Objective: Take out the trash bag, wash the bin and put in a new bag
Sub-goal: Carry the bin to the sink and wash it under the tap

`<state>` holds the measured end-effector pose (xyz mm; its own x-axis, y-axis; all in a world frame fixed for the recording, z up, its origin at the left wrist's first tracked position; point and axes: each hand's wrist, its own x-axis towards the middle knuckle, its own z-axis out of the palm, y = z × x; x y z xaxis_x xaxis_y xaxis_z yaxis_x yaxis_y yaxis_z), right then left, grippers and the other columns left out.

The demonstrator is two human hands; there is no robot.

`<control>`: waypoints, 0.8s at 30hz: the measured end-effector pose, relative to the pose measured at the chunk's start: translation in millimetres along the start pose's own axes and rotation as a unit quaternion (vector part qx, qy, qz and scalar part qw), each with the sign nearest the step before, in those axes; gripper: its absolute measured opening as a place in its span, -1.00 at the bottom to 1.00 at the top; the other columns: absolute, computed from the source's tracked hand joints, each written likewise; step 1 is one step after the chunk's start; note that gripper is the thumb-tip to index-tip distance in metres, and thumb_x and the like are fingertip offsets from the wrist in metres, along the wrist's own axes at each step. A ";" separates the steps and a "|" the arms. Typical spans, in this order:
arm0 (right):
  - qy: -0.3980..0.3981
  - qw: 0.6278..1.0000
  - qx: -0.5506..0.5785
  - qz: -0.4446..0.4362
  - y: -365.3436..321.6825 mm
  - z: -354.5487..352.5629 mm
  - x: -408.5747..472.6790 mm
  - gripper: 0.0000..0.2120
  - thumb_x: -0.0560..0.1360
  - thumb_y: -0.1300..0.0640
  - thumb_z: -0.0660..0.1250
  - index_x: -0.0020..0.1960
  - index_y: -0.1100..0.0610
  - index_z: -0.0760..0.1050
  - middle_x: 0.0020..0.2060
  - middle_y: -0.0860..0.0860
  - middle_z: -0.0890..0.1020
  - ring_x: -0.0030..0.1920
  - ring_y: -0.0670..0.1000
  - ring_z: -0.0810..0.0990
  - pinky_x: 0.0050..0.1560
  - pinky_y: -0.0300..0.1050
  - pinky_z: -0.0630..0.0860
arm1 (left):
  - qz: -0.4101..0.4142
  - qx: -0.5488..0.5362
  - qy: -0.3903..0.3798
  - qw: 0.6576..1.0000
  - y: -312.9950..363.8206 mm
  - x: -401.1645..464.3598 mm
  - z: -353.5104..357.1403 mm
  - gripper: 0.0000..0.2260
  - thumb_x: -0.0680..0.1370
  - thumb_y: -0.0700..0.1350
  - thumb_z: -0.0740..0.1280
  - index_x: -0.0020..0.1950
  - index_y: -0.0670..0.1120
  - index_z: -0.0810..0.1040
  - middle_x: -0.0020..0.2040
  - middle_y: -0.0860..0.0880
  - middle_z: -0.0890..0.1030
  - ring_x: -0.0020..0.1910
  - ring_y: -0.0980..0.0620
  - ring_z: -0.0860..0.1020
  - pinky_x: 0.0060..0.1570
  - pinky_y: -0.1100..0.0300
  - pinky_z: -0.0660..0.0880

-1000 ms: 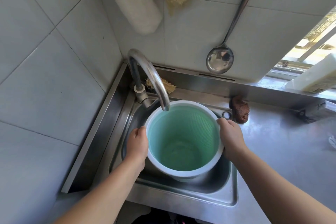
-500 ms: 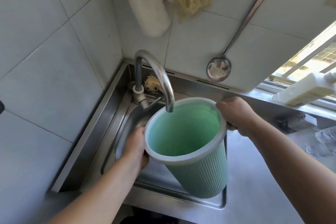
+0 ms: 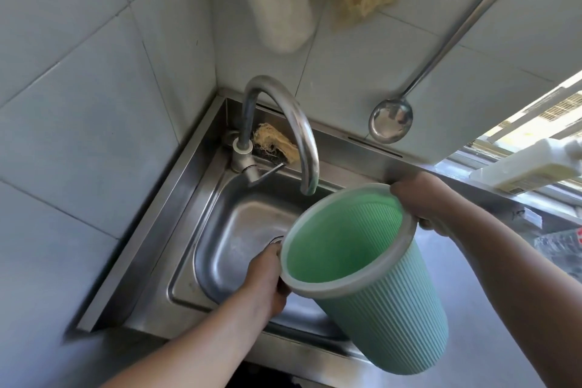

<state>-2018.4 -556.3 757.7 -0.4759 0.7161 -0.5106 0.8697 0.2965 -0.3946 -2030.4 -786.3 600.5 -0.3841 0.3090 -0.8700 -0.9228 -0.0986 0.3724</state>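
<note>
Both hands grip a tilted green bin (image 3: 378, 287) over a steel sink (image 3: 239, 239).

Right of frame centre, the bin leans with its mouth toward the camera and the tap (image 3: 283, 123); the left hand (image 3: 264, 283) clasps the near rim, the right hand (image 3: 422, 198) the far rim. A ladle (image 3: 390, 120) hangs on the tiled wall, upper right; a scrubber (image 3: 274, 143) sits behind the tap.

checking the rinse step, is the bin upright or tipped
Tipped. The bin leans with its mouth toward the sink, base raised over the counter edge, left hand and right hand gripping the rim.
</note>
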 end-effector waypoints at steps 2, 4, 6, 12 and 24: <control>-0.006 1.000 -0.011 0.008 -2.8 0.4 4.2 -0.87 0.47 0.25 0.13 -0.16 0.21 0.44 -0.41 0.11 0.31 -0.54 -0.03 0.22 -0.59 -0.33 0.21 | -0.005 -0.005 -0.004 1.000 2.2 3.8 1.5 -0.83 0.41 -0.12 0.33 -0.08 -0.07 0.68 -0.14 -0.15 0.67 -0.16 -0.13 0.61 -0.15 0.02 0.45; -0.012 0.999 -0.021 0.024 -9.1 -1.1 8.9 -0.89 0.46 0.29 0.10 -0.16 0.18 0.39 -0.37 0.13 0.29 -0.53 -0.03 0.20 -0.56 -0.30 0.18 | -0.019 -0.010 -0.009 1.000 2.4 7.9 3.2 -0.81 0.46 -0.15 0.33 0.00 -0.09 0.68 -0.11 -0.15 0.68 -0.16 -0.13 0.62 -0.19 0.08 0.47; -0.023 0.998 -0.052 0.038 -11.9 -0.9 12.8 -0.89 0.45 0.32 0.08 -0.15 0.18 0.36 -0.32 0.16 0.29 -0.50 -0.01 0.20 -0.52 -0.25 0.16 | -0.030 -0.017 -0.020 0.999 1.2 11.1 5.4 -0.79 0.48 -0.15 0.33 0.06 -0.09 0.68 -0.05 -0.15 0.68 -0.12 -0.12 0.61 -0.17 0.09 0.47; -0.081 0.989 -0.111 0.050 -16.4 -1.2 24.0 -0.76 0.45 0.43 0.00 -0.31 0.19 0.28 -0.46 0.09 0.23 -0.55 -0.05 0.18 -0.56 -0.29 0.14 | -0.067 -0.065 -0.059 0.994 -0.6 18.2 7.5 -0.72 0.53 -0.24 0.30 0.21 -0.26 0.63 0.04 -0.22 0.65 -0.07 -0.14 0.62 -0.14 0.10 0.53; -0.108 0.976 -0.108 0.157 -2.6 -2.3 38.3 -0.87 0.57 0.22 0.05 -0.09 0.15 0.35 -0.35 0.06 0.31 -0.45 -0.01 0.25 -0.65 -0.32 0.11 | -0.139 -0.079 -0.058 0.985 -22.6 25.9 17.6 -0.76 0.54 -0.31 0.28 0.14 -0.31 0.65 0.04 -0.21 0.67 -0.18 -0.08 0.63 -0.17 0.16 0.52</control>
<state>-2038.6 -528.2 740.9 -0.1777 0.6498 -0.7391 0.9734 0.2264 -0.0349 -2018.9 -759.5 575.3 -0.1188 0.4499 -0.8851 -0.9884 -0.1383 0.0623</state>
